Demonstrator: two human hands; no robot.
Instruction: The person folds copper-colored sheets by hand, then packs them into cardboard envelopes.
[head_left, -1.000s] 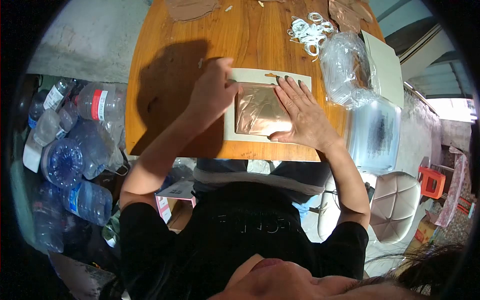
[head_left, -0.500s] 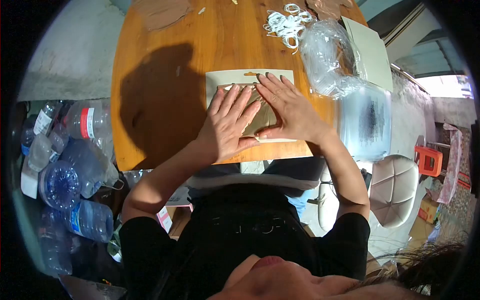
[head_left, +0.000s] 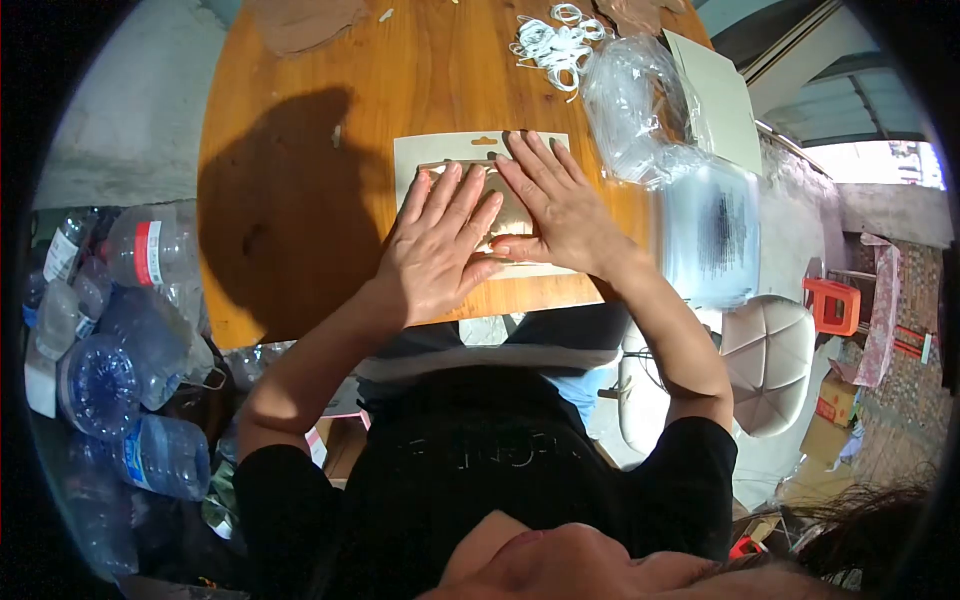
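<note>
A cream-coloured backing card (head_left: 408, 150) with a hang slot at its top lies flat near the front edge of the wooden table. On its middle is a shiny brownish-gold sheet or panel (head_left: 512, 218), mostly covered by my hands. My left hand (head_left: 435, 243) lies palm down over the card's left part, fingers stretched and a little apart. Over the right part rests my right hand (head_left: 565, 212), also flat with fingers extended, its thumb pointing in across the shiny panel. Neither hand is wrapped around anything.
White cord (head_left: 556, 45) lies in a loose bundle at the back. Clear plastic bags (head_left: 635, 110), a pale card stack (head_left: 715, 105) and clear plastic sleeves (head_left: 705, 235) line the table's right side. Plastic bottles (head_left: 100, 385) crowd the left floor; a padded chair (head_left: 770, 365) stands at right.
The whole view has shifted slightly, so the table and card appear further left. Both hands stay flat on the card, with the right thumb slightly higher on the panel.
</note>
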